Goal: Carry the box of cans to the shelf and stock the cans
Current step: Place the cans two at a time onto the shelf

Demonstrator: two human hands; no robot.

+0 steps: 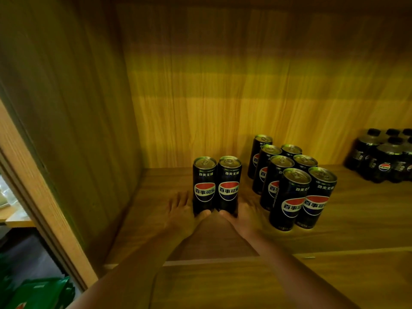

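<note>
Fingers of left hand (181,210) clasp left can (204,186); right hand (242,214) fingers clasp right can (229,185). Both upright on shelf (356,210). Can cluster (292,181) just right of the right fingers.

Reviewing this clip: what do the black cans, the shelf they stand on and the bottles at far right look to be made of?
Cans: apparently painted metal, judging by the shiny silver pull-tab lids and glossy black printed sides.
Shelf: wood or a wood-look laminate, matte, with straight grain lines on board and back wall; which one cannot be told.
Bottles: likely clear plastic holding dark drink, with black screw caps and highlights on their shoulders.
</note>
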